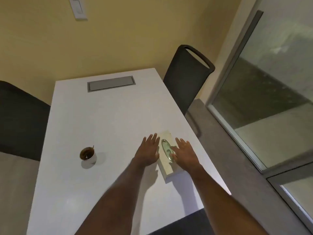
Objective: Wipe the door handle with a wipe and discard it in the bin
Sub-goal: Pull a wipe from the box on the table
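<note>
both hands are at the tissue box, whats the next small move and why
Probably pinch a wipe out through the oval opening with the right hand while the left hand steadies the pale rectangular wipe box on the white table. Both hands are open, flanking the box; neither holds a wipe, so the handle cannot be wiped yet.
</note>
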Demonstrator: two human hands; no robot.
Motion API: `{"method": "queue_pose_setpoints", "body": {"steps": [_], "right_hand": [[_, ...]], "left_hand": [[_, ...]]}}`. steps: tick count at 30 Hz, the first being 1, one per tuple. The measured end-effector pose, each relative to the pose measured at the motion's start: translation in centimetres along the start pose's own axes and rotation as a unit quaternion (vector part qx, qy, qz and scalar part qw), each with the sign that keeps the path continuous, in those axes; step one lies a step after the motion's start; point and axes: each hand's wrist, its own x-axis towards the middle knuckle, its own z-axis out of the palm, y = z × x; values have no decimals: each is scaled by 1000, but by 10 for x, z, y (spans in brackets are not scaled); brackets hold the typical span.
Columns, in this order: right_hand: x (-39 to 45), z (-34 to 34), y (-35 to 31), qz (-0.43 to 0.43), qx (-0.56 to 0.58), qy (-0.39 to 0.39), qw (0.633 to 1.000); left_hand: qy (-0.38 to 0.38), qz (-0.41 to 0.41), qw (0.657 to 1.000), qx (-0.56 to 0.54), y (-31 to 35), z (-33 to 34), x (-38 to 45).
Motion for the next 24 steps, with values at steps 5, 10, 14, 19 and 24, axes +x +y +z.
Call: {"method": "queue_pose_setpoints", "body": {"steps": [5,10,14,19,24], "right_hand": [[24,20,-4,34,7,-9,999],[44,28,-5,43,-6,-12,999],[53,32,-7,51,-1,-14,999],[64,36,-13,72,-3,-7,997],[68,41,-20,85,-2,-25,996]], "left_hand": [[-27,20,999,-33,-5,21,25],[-36,36,998,-35,-2,41,41],[-39,35,998,-35,-3,51,46],[-32,34,998,-47,-6,55,51],[-32,31,998,-51,-9,58,50]]}}
